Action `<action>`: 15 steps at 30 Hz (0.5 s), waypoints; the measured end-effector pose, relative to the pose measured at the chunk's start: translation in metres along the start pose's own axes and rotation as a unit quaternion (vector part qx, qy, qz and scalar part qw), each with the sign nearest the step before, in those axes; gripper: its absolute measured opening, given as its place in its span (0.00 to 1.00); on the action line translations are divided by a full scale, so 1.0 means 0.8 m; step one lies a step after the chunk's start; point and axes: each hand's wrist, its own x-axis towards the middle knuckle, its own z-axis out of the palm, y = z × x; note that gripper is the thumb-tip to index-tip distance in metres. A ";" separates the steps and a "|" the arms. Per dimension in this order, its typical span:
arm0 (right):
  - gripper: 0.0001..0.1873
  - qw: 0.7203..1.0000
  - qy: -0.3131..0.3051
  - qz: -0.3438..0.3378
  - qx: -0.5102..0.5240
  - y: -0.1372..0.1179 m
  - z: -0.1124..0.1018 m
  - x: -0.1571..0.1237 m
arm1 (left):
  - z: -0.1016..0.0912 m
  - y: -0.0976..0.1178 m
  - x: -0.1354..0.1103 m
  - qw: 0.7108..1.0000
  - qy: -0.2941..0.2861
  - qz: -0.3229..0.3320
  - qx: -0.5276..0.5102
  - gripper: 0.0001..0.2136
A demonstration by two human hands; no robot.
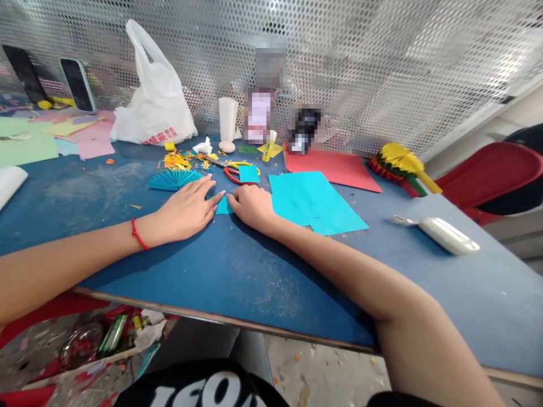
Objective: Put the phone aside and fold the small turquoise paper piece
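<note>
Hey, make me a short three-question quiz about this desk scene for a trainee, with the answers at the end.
1. Multiple choice: what lies between the left hand and the right hand?
A) white bag
B) blue paper
C) red sheet
2. True or false: the fan is left of the scissors.
3. Fill in: the bracelet is on the ____ wrist.

Key: 1. B; 2. True; 3. left

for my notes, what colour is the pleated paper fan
It's a turquoise pleated paper fan, head view.
</note>
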 end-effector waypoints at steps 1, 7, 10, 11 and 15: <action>0.22 1.000 0.001 -0.001 -0.006 0.000 0.001 0.000 | 0.000 -0.001 0.000 1.000 -0.004 0.002 0.001 0.26; 0.25 0.999 0.008 -0.005 -0.030 0.000 0.005 -0.001 | -0.007 0.001 0.004 0.999 -0.023 0.025 0.025 0.27; 0.23 0.999 0.005 -0.013 -0.044 -0.003 0.005 -0.001 | -0.012 0.006 0.005 0.999 -0.032 0.019 0.032 0.26; 0.21 0.999 0.005 -0.017 -0.049 -0.004 0.005 -0.001 | -0.014 0.008 0.006 0.999 -0.035 0.017 0.035 0.26; 0.19 0.998 0.006 -0.026 -0.055 -0.006 0.004 -0.001 | -0.018 0.014 0.007 0.998 -0.048 0.016 0.042 0.25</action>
